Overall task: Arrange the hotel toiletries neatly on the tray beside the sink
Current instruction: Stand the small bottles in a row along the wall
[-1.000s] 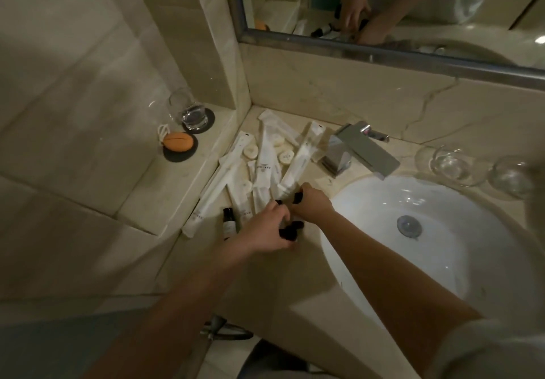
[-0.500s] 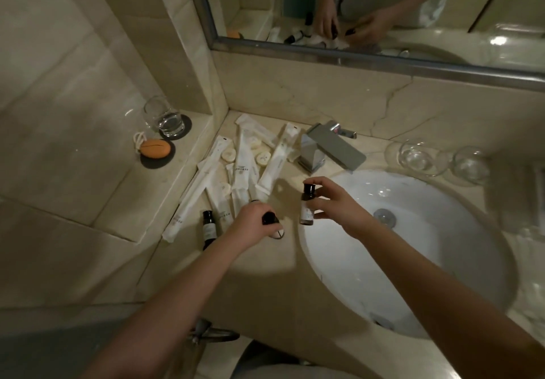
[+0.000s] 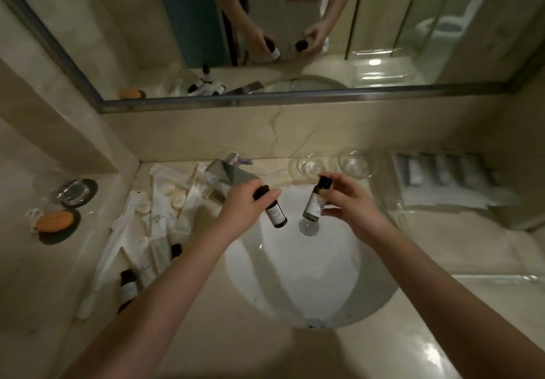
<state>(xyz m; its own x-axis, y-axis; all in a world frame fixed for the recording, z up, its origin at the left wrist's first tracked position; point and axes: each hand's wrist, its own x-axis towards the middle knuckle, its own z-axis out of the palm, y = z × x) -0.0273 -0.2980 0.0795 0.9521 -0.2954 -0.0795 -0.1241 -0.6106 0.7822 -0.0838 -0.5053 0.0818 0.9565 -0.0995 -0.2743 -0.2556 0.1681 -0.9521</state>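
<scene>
A wide mirror (image 3: 383,24) runs over the beige marble counter (image 3: 413,334), and a white oval sink basin (image 3: 295,275) is set in the middle of it. On the counter to the left of the basin lies a loose heap of white toiletry packets (image 3: 159,219), some crossing each other. A square metal faucet (image 3: 233,172) stands behind the basin.

The left hand (image 3: 241,210) is over the back of the basin. Its fingers are curled round the cap end of a small dark bottle (image 3: 275,215), which hangs tilted below it. The right hand (image 3: 351,201) is near, and pinches a second dark bottle (image 3: 314,204) between fingers and thumb, also tilted, above the drain.

Two drinking glasses (image 3: 356,163) lie behind the basin on the right. To the right of them are pale, blurred things; whether a tray is among them cannot be told. On the left ledge an orange soap (image 3: 54,221) rests on a black coaster. Two more small bottles (image 3: 128,285) lie among the packets.
</scene>
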